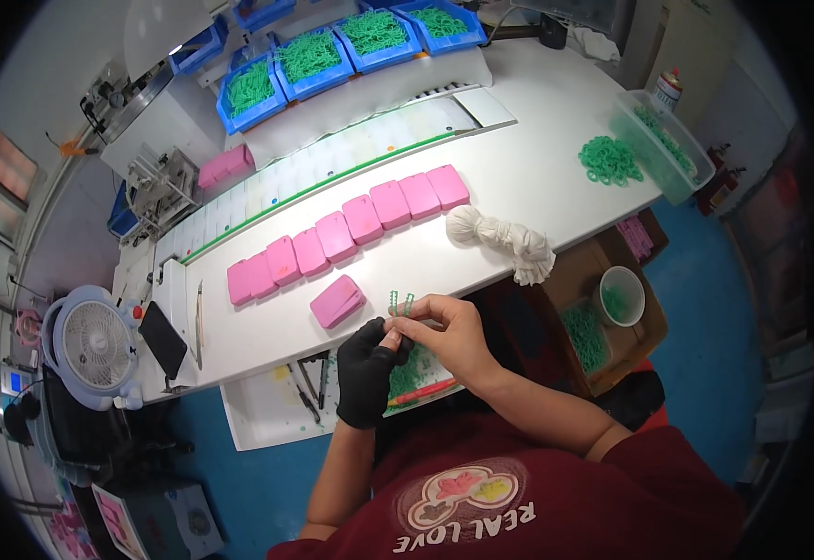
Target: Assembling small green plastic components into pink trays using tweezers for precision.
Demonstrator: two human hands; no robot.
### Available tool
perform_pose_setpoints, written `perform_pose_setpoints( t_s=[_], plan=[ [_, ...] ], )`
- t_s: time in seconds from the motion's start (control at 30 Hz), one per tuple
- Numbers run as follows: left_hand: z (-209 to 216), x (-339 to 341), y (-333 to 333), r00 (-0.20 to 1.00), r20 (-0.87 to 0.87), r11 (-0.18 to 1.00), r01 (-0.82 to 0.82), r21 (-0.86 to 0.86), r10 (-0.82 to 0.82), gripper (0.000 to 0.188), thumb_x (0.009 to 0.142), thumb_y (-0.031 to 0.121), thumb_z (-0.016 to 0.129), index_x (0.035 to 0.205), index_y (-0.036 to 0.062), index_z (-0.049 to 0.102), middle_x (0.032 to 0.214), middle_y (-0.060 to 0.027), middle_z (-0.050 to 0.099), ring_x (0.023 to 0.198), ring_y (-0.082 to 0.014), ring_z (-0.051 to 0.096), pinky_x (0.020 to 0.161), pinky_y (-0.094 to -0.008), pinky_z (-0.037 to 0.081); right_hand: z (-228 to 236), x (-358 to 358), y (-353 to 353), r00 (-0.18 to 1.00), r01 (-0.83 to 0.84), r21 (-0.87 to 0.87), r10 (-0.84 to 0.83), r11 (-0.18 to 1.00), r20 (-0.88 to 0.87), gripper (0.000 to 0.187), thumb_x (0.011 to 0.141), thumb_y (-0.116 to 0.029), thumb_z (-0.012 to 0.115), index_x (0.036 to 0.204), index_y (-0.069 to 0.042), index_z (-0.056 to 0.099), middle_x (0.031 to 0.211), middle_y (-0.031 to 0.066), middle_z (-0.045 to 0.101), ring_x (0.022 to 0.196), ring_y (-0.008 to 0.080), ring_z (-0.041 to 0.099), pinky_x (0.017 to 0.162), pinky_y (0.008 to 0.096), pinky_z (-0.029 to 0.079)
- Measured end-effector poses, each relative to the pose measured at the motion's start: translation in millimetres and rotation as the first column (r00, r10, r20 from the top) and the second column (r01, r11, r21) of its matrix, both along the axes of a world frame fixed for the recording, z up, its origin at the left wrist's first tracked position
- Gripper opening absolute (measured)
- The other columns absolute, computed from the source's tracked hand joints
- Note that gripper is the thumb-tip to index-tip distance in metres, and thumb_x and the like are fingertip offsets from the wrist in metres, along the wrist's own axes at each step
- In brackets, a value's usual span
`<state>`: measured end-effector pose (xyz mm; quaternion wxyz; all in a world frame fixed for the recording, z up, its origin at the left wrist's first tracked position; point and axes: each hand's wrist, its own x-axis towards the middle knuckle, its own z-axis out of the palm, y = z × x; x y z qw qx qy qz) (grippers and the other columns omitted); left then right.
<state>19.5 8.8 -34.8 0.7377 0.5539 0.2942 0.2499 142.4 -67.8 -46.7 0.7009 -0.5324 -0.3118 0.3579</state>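
Both hands meet in front of me, just past the table's near edge. A small green plastic piece (409, 304) with two notched prongs sticks up from the fingertips. My left hand (364, 371), in a black glove with bare fingertips, is closed at the base of the piece. My right hand (449, 334), bare, pinches it from the other side. The part between the fingers is hidden. Beyond them on the table lies a small stack of pink rectangular pads (334, 301). Under my hands, loose green pieces (411, 373) fill part of an open drawer (248, 411).
A row of pink pads (337, 237) crosses the white table (538, 140), with a white cloth bundle (500, 241) at its right end. Blue bins (312, 62) of green pieces stand behind. A green heap (610, 161) lies beside a clear tub (659, 140). A fan (97, 341) stands left.
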Motion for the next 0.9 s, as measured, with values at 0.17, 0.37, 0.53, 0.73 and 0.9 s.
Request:
perform_pose_setpoints(
  t_s=[0.17, 0.37, 0.53, 0.73, 0.9],
  plan=[
    [0.3, 3.3, -3.6, 0.996, 0.022, 0.985, -0.091, 0.147, 0.089, 0.014, 0.096, 0.009, 0.057, 0.096, 0.0, 0.067, 0.078, 0.0022, 0.057, 0.069, -0.0065, 0.049, 0.063, -0.0222, 0.04, 1.7, -11.9, 2.3, 0.995, 0.087, 0.028, -0.088, 0.996, 0.041, 0.013, 0.087, -0.006, 0.071, 0.094, 0.005, 0.069, 0.087, 0.0107, 0.073, 0.082, 0.0126, 0.07, 0.073, 0.0239, 0.055],
    [-16.0, -1.2, -12.5, 0.985, 0.014, 0.984, -0.173, 0.031, 0.173, 0.014, 0.093, 0.014, 0.059, 0.09, 0.0016, 0.065, 0.074, 0.0023, 0.055, 0.067, -0.0062, 0.047, 0.06, -0.0229, 0.039, -15.4, -26.4, -1.6, 0.956, 0.207, -0.012, -0.2, 0.978, 0.217, 0.011, 0.089, -0.006, 0.069, 0.096, 0.003, 0.069, 0.094, 0.0099, 0.074, 0.085, 0.0112, 0.068, 0.076, 0.0247, 0.054],
    [-17.7, -9.3, -15.7, 0.977, 0.114, 0.952, -0.145, -0.271, 0.181, 0.018, 0.094, 0.013, 0.053, 0.097, -0.0017, 0.063, 0.079, -0.0011, 0.058, 0.069, -0.008, 0.052, 0.062, -0.0227, 0.042, -13.3, -31.9, -6.3, 0.915, 0.179, 0.059, -0.188, 0.982, 0.356, 0.01, 0.09, -0.003, 0.067, 0.097, 0.004, 0.067, 0.098, 0.0118, 0.073, 0.086, 0.0132, 0.069, 0.079, 0.0258, 0.055],
    [-19.5, -24.0, -10.5, 0.941, -0.258, 0.922, -0.111, 0.372, 0.217, 0.022, 0.092, 0.02, 0.064, 0.091, -0.001, 0.071, 0.073, -0.004, 0.068, 0.065, -0.0088, 0.061, 0.062, -0.0247, 0.048, -1.5, -11.3, -0.4, 0.97, 0.124, 0.091, -0.14, 0.988, 0.197, 0.008, 0.09, 0.001, 0.066, 0.096, 0.006, 0.066, 0.091, 0.0112, 0.072, 0.082, 0.014, 0.07, 0.076, 0.026, 0.057],
    [-39.5, -53.4, 3.0, 0.77, -0.56, 0.696, 0.222, 0.683, 0.305, 0.025, 0.084, 0.033, 0.073, 0.08, 0.009, 0.071, 0.069, -0.0119, 0.065, 0.064, -0.0274, 0.065, 0.061, -0.0354, 0.05, 21.2, 26.6, 17.8, 0.959, 0.097, 0.101, -0.12, 0.99, 0.255, 0.011, 0.086, -0.001, 0.071, 0.095, 0.003, 0.066, 0.085, 0.0087, 0.071, 0.078, 0.0126, 0.071, 0.068, 0.0242, 0.057]
  ],
)
